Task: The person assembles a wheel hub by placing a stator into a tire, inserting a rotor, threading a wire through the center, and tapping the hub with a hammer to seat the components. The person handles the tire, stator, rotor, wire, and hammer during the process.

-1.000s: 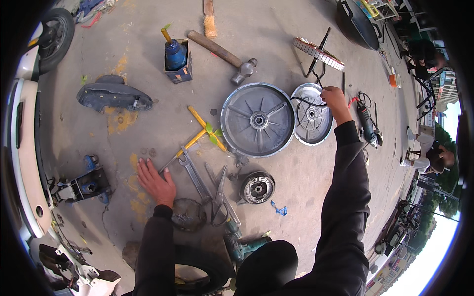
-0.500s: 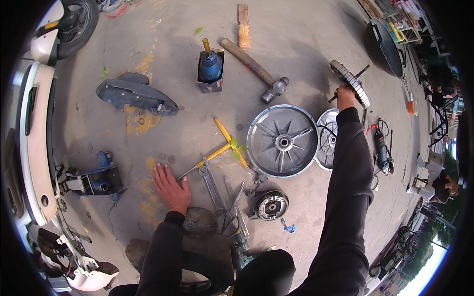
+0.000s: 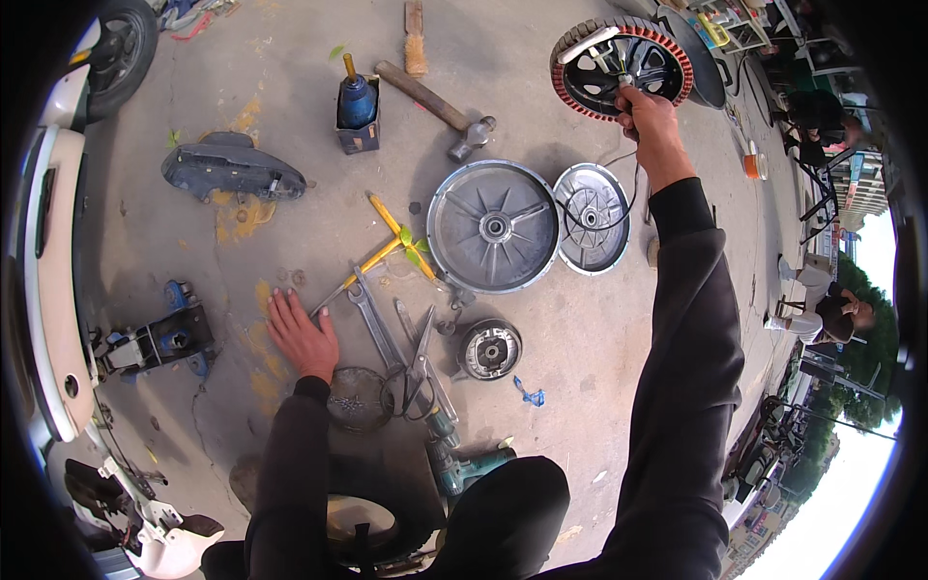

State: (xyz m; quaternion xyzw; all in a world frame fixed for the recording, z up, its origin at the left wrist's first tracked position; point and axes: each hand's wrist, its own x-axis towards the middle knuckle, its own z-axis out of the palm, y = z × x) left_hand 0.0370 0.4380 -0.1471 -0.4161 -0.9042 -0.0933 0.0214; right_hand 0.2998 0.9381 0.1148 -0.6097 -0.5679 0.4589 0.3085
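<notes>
Gripping the motor stator ring (image 3: 622, 66) – right hand (image 3: 650, 116) grip clamped; left hand (image 3: 302, 333) flat, fingers apart

We are counting two round grey covers beside each other on the floor, a large wheel hub cover (image 3: 494, 227) and a smaller side cover (image 3: 592, 217). Near the large one we are seeing one hammer (image 3: 437, 102), one yellow cross wrench (image 3: 387, 249), two flat spanners (image 3: 377, 329), one small brake drum (image 3: 489, 349), one stator ring (image 3: 622, 68).
</notes>
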